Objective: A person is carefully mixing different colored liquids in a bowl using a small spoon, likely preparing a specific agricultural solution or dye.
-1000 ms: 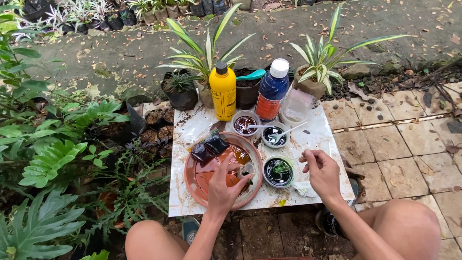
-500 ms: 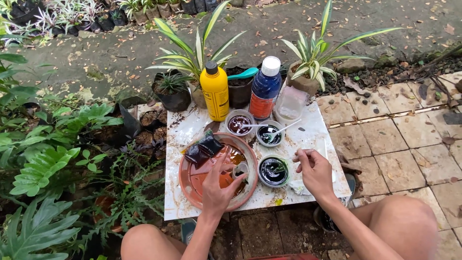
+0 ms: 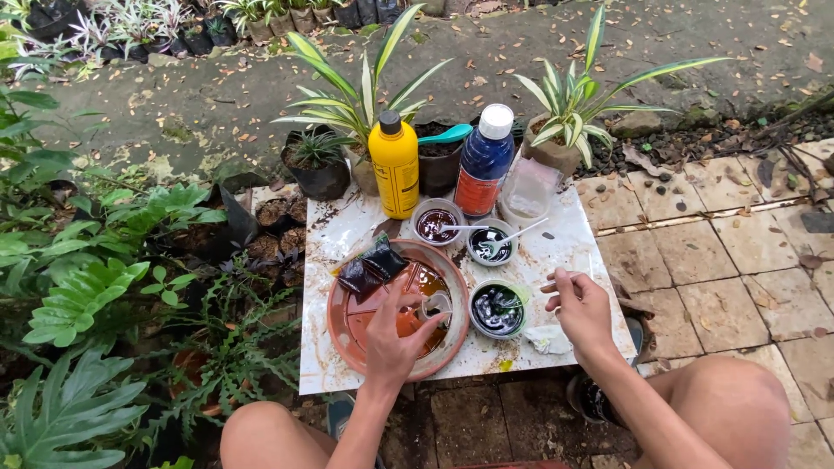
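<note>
Yellow bottle (image 3: pixel 394 169), blue bottle (image 3: pixel 484 165), terracotta dish (image 3: pixel 347 326), white board (image 3: pixel 573 252).

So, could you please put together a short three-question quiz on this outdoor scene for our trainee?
1. True or false: the left hand is over the round terracotta-coloured dish that holds orange-brown liquid.
2. Which stands left of the dark blue plastic bottle with a white cap: (a) the yellow plastic bottle with a black cap, (b) a glass jar, (c) a metal can?
3. How many small round cups of dark liquid sit on the white square tile, beside the dish?

Key: 1 true, with the right hand apart over the tile; 2 (a); 3 three: reddish, dark, and dark green.
</note>
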